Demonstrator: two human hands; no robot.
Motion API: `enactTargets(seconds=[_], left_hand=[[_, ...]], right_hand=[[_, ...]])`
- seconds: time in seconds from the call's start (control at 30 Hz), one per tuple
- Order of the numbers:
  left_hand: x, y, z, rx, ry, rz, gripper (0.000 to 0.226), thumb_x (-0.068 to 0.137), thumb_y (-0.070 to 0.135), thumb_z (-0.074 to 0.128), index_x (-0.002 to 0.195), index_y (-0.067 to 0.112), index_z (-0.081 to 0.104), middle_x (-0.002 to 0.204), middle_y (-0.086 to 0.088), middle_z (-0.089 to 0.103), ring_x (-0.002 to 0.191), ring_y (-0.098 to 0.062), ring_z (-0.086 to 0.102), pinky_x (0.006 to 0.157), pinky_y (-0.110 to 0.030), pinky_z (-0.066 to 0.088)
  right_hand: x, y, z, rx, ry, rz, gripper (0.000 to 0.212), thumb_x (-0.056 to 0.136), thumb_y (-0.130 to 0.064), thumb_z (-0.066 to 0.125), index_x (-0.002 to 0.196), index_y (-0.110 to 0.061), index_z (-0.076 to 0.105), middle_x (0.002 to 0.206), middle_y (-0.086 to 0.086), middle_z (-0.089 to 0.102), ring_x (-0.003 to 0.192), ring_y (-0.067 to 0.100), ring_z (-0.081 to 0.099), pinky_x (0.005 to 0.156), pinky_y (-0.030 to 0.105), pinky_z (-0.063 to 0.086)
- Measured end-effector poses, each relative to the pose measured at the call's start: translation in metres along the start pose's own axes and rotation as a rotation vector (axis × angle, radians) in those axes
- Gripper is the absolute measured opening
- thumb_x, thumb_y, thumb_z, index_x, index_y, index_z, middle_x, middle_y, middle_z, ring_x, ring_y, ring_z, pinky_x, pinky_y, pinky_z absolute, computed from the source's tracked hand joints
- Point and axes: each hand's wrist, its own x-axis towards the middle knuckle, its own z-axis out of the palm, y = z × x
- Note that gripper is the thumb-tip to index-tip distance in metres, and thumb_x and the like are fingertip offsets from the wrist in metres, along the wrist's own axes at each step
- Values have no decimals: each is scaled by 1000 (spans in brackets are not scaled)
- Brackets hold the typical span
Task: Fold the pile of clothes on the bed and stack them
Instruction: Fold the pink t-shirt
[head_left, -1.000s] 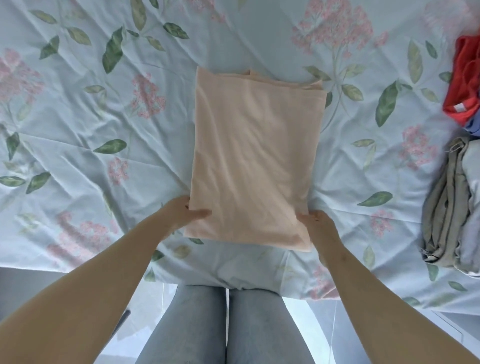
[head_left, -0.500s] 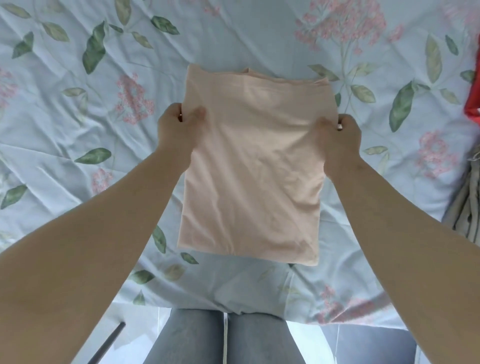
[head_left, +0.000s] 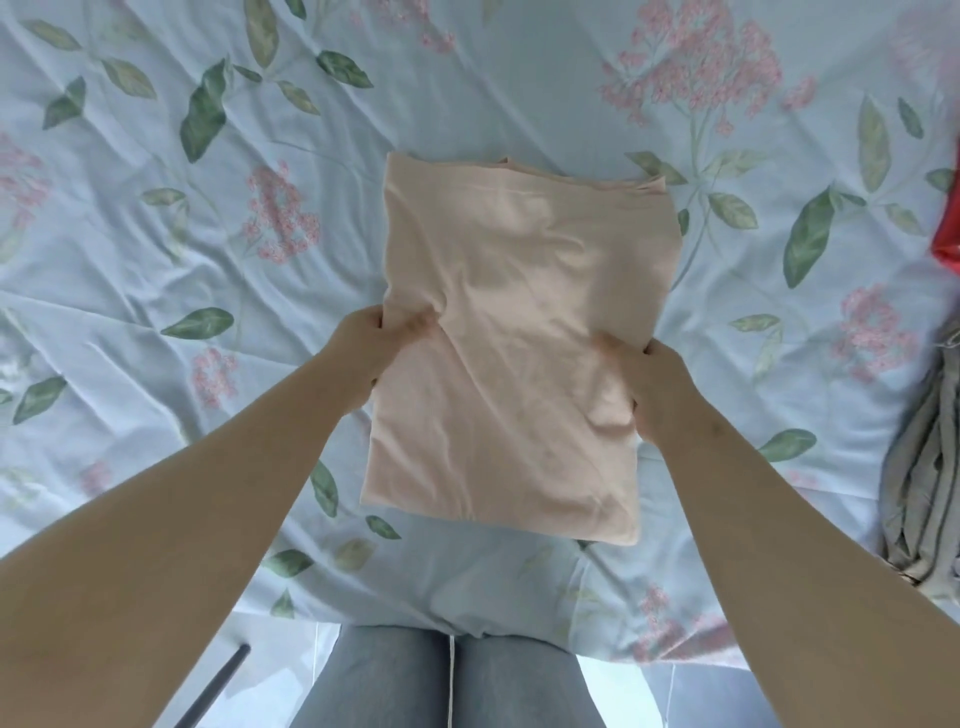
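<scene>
A peach garment (head_left: 514, 322), folded into a long rectangle, lies in the middle of the floral bedsheet (head_left: 156, 249). My left hand (head_left: 371, 345) pinches its left edge about halfway along, thumb on top of the cloth. My right hand (head_left: 652, 387) grips the right edge at about the same height, fingers curled over the fabric. The cloth puckers between the two hands. Its far end rests flat on the bed.
At the right edge lie a grey folded garment (head_left: 922, 467) and, farther back, a red one (head_left: 948, 239). The bed's near edge runs just in front of my legs in blue jeans (head_left: 447, 680). A dark rod (head_left: 213, 686) shows on the floor at lower left.
My hands went from the near corners up to the sides close to the far end, then slid back toward me to the middle of both edges, where they pinch the cloth.
</scene>
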Motion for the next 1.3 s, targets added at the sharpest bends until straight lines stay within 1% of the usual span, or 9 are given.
enactTargets(seconds=[0.17, 0.4, 0.5, 0.63, 0.83, 0.93, 1.1, 1.2, 1.3], left_hand=[[-36, 34, -20, -193, -69, 228, 20, 87, 32, 57, 95, 15, 63, 83, 8, 74, 83, -8, 70, 68, -20, 55], [-94, 85, -49, -220, -35, 550, 25, 83, 50, 64, 86, 29, 76, 100, 6, 72, 104, -10, 63, 94, -28, 50], [-105, 75, -54, -144, 3, 484, 28, 72, 51, 67, 85, 28, 75, 106, -6, 69, 106, -21, 60, 105, -44, 42], [-111, 43, -49, -181, -32, 389, 27, 79, 39, 66, 97, 19, 68, 98, 3, 71, 100, -16, 62, 94, -36, 47], [-119, -37, -37, -53, -102, -244, 33, 87, 29, 62, 118, 18, 56, 117, -6, 61, 111, -27, 53, 94, -48, 39], [-126, -51, -30, -242, -123, -430, 33, 91, 37, 58, 119, 19, 53, 117, -7, 58, 112, -29, 52, 94, -60, 40], [-125, -8, -24, -471, -18, -242, 19, 96, 15, 52, 112, 7, 53, 114, -16, 59, 98, -29, 60, 61, -45, 58], [-131, 37, -30, -624, 23, -38, 10, 94, 8, 50, 103, 7, 54, 114, -15, 56, 99, -29, 59, 64, -45, 59], [-146, 66, -38, -716, -5, 205, 16, 94, 7, 46, 107, 8, 56, 116, -12, 59, 105, -28, 60, 76, -44, 58]], right_hand=[[-39, -35, -19, 220, -171, -130, 14, 92, -30, 58, 103, -22, 64, 92, -8, 74, 85, 9, 70, 78, 33, 54], [-106, -93, -34, 331, -181, -353, 21, 98, -34, 45, 91, -29, 64, 82, -16, 72, 88, 6, 66, 86, 30, 53], [-117, -92, -37, 263, -163, -377, 16, 97, -28, 50, 91, -25, 65, 84, -14, 72, 91, 9, 65, 89, 29, 50], [-117, -70, -43, 260, -236, -286, 19, 96, -13, 47, 105, -17, 64, 96, -4, 73, 89, 9, 66, 77, 27, 52], [-110, 8, -43, -51, -144, 340, 35, 92, -31, 54, 123, -14, 51, 140, 9, 48, 121, 28, 46, 97, 49, 33], [-118, 34, -41, 30, -192, 471, 46, 90, -37, 60, 129, -19, 46, 124, 5, 50, 115, 31, 48, 93, 64, 35], [-121, -1, -29, 301, -122, 261, 16, 94, -16, 53, 110, -16, 51, 107, 11, 53, 107, 31, 49, 83, 53, 48], [-129, -44, -30, 408, -102, 31, 6, 92, -13, 51, 90, -16, 54, 105, 29, 47, 112, 28, 47, 85, 51, 50], [-144, -73, -37, 547, -195, -220, 16, 92, -11, 47, 100, -20, 57, 114, 9, 59, 116, 27, 56, 85, 45, 54]])
